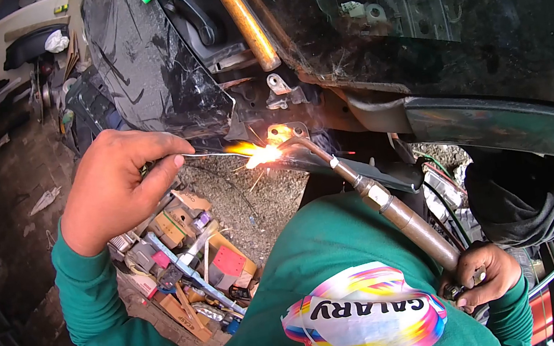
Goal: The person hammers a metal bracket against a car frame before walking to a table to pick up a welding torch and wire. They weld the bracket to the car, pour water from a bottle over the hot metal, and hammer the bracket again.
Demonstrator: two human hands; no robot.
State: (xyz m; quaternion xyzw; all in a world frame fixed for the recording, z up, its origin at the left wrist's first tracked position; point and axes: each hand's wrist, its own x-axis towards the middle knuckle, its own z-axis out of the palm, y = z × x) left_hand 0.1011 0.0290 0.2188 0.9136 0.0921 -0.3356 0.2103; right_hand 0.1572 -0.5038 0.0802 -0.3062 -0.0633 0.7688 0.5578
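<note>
My left hand (pixel 129 176) pinches a thin metal rod (pixel 214 154) between thumb and forefinger. The rod's far end reaches into a bright flame with sparks (pixel 264 153). A torch (pixel 404 219) slants across from the lower right, and its bent tip points into the same glow. My right hand (pixel 486 276) is wrapped round the torch's rear end near its valves. The flame lies against the edge of a dark vehicle body, just below a metal bracket (pixel 291 130) with holes. The glare hides the exact spot where rod and metal meet.
A hammer-like wooden handle (pixel 245 18) rests above the bracket. The dark vehicle panel (pixel 165 82) spans the upper middle. Boxes and loose parts (pixel 189 256) lie on the ground at lower left. Hoses (pixel 445 213) and a black cloth bundle (pixel 528 198) are at right.
</note>
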